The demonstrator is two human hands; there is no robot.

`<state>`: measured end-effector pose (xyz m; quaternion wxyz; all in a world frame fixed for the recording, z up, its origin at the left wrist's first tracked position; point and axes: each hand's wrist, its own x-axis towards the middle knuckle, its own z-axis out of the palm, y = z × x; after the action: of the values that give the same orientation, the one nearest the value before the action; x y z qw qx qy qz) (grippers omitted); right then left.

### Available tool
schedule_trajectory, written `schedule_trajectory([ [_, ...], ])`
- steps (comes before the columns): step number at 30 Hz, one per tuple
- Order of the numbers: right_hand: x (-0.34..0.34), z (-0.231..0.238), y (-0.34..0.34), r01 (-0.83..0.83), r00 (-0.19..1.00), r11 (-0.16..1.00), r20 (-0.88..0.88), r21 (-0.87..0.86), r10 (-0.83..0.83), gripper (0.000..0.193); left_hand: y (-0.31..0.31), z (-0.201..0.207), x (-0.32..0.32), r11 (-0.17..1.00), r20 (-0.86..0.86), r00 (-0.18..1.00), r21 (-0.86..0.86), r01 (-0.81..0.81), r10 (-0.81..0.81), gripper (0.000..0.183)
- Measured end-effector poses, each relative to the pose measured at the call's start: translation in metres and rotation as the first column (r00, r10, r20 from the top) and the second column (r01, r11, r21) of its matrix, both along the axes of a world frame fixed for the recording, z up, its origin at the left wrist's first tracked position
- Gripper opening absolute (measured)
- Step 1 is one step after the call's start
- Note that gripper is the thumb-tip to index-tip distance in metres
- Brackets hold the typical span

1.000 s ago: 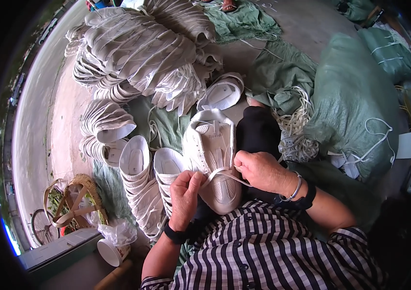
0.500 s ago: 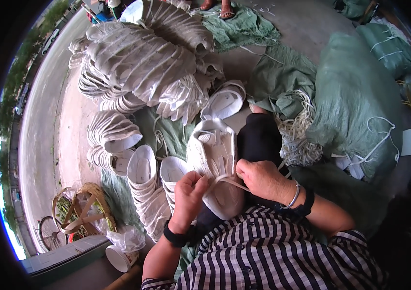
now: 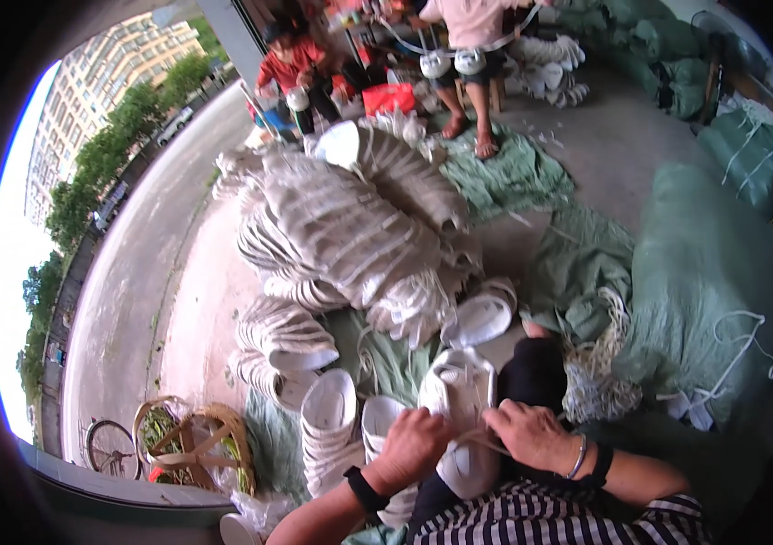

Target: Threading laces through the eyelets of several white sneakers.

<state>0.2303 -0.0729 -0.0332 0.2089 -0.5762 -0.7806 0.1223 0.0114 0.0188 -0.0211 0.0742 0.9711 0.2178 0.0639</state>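
Observation:
A white shoe [image 3: 468, 470] lies along my lap with its opening away from me. A pale flat shoelace [image 3: 486, 442] crosses its front between my hands. My left hand [image 3: 415, 443] is closed at the shoe's left edge, its fingertips pinching the lace. On the other side my right hand [image 3: 532, 436] is also closed, with thumb and forefinger on the lace. The fingertips are partly hidden, so the exact grip is hard to see. Just left of the shoe stand stacks of nested white shoes [image 3: 329, 404].
A large heap of nested white shoe uppers [image 3: 341, 213] rises ahead. On the right are a bulging green sack [image 3: 700, 291] and a tangle of laces [image 3: 600, 372]. A woven basket [image 3: 195, 445] sits at left. Two people, one in a pink top [image 3: 473, 23], are at the far side.
The view has tipped upward, so the scene sits lower and further right, and the people and buildings show. Both hands stay at the shoe with the lace.

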Motion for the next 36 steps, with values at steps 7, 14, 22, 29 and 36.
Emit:
schedule_trajectory([
  [7, 0.009, 0.015, 0.024, -0.264, 0.935, 0.96, 0.267, 0.092, 0.232, 0.01, 0.004, 0.016, 0.017, 0.955, -0.206, 0.943, 0.085, 0.283, -0.261, 0.01],
  [14, 0.016, 0.011, 0.029, -0.377, 0.876, 0.924, 0.298, -0.066, 0.379, 0.016, 0.017, 0.025, 0.021, 0.935, -0.137, 0.951, 0.193, 0.299, -0.276, 0.025],
  [22, 0.024, 0.008, 0.03, -0.424, 0.895, 0.906, 0.159, 0.003, 0.418, 0.02, 0.03, 0.022, 0.025, 0.916, -0.373, 0.886, -0.382, 0.122, -0.274, 0.038],
  [29, 0.023, -0.006, 0.027, -0.378, 0.913, 0.925, 0.177, 0.028, 0.368, 0.031, 0.007, -0.007, 0.046, 0.987, -0.709, 0.698, -0.162, -0.023, -0.1, 0.048],
  [36, 0.024, -0.013, 0.023, -0.365, 0.924, 0.919, 0.183, 0.153, 0.336, 0.026, 0.027, -0.011, 0.047, 0.968, -0.202, 0.976, -0.25, 0.034, -0.086, 0.028],
])
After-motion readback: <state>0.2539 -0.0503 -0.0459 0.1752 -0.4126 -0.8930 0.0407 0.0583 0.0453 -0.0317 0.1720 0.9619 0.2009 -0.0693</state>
